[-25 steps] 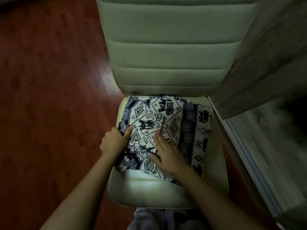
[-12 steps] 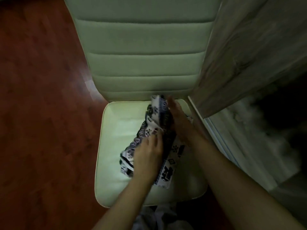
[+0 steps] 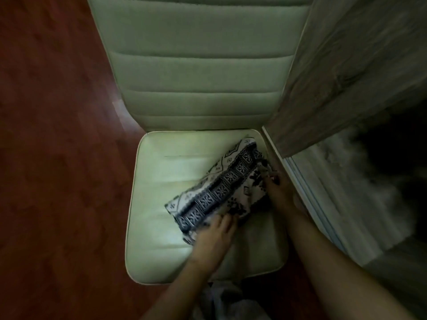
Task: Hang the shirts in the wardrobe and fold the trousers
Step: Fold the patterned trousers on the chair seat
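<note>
Gripping the folded trousers (image 3: 219, 188) with my left hand (image 3: 215, 236) and right hand (image 3: 278, 189), centre frame on the chair (image 3: 166, 181), so this fold looks about done, no shirts in view.

A pale cushioned chair (image 3: 161, 250) stands on a dark red wood floor (image 3: 57, 158). Its back is stitched into broad horizontal ribs, and faint creases cross the seat. A small patch of light glints on the floor just left of the back.
</note>
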